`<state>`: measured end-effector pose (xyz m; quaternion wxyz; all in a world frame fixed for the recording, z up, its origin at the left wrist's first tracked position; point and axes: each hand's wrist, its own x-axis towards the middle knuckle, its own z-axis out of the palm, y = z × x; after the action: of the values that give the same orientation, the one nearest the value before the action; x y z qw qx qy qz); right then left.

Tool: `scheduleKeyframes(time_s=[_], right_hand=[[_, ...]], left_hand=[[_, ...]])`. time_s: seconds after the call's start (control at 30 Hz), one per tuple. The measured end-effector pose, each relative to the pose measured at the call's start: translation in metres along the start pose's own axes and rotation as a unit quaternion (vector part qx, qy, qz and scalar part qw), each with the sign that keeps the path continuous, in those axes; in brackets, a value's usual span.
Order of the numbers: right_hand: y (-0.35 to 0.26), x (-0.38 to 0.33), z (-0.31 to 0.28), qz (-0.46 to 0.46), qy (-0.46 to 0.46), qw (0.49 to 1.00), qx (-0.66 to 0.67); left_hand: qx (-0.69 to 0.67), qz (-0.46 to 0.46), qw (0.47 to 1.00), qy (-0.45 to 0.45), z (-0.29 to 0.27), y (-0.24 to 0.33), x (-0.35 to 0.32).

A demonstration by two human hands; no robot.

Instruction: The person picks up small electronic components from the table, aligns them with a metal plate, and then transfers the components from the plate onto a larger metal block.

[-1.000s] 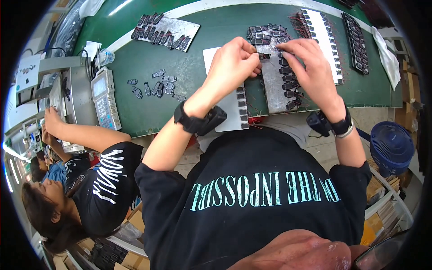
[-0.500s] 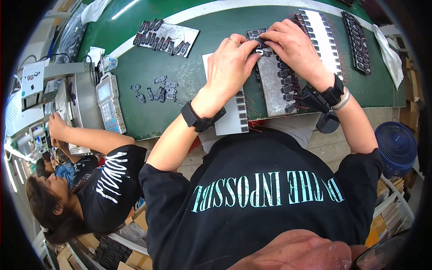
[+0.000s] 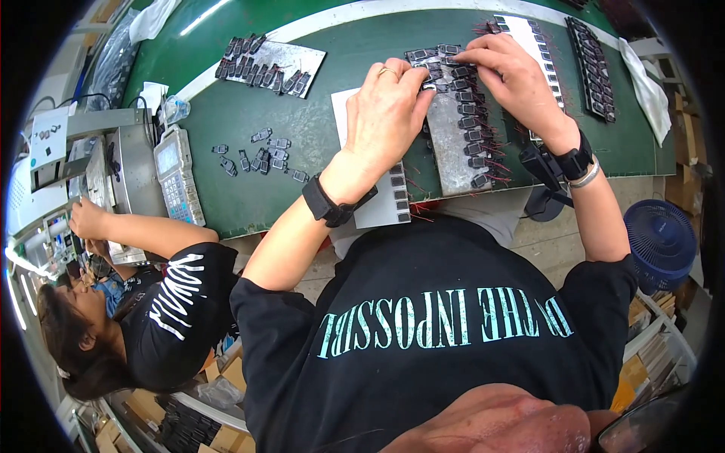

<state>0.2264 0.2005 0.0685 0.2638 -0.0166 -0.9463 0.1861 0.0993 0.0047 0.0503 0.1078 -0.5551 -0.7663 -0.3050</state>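
Note:
My left hand [image 3: 389, 106] is closed, thumb and index fingertips together at a small black rectangular part [image 3: 431, 75] at the left edge of a grey metal plate [image 3: 451, 155]. The fingertips partly hide this part. My right hand [image 3: 513, 79] has its fingers stretched out and the thumb apart. Its index fingertip is by the small black parts at the plate's far end. Down the plate's right side runs a row of black parts [image 3: 473, 136] with thin red wires. Under my left wrist lies a white strip [image 3: 381, 204] with black parts along its edge.
Loose black parts [image 3: 260, 160] lie on the green table [image 3: 302, 113]. Another loaded metal plate [image 3: 306, 60] is at the back left, and a filled strip [image 3: 593, 72] at the right. Left stands a keypad device [image 3: 179, 174] near a co-worker's arm [image 3: 155, 230]. A blue fan [image 3: 661, 241] stands right.
My right hand has moved away from my left, and its thumb has opened from the fingers. More of the plate's row of parts shows. My left hand stays near the same spot.

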Motion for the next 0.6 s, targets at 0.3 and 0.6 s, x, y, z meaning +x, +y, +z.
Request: scheduleKeyframes(time_s=[0.3,0.6], right_hand=[[0.01,-0.014,0.001,-0.049,-0.03,0.998,-0.029],[0.015,-0.014,0.001,-0.076,-0.02,0.997,0.003]], left_hand=[[0.012,0.059,0.998,-0.019,0.0,-0.005,0.004],[-0.018,0.105,0.994,0.022,-0.013,-0.009,0.01]])
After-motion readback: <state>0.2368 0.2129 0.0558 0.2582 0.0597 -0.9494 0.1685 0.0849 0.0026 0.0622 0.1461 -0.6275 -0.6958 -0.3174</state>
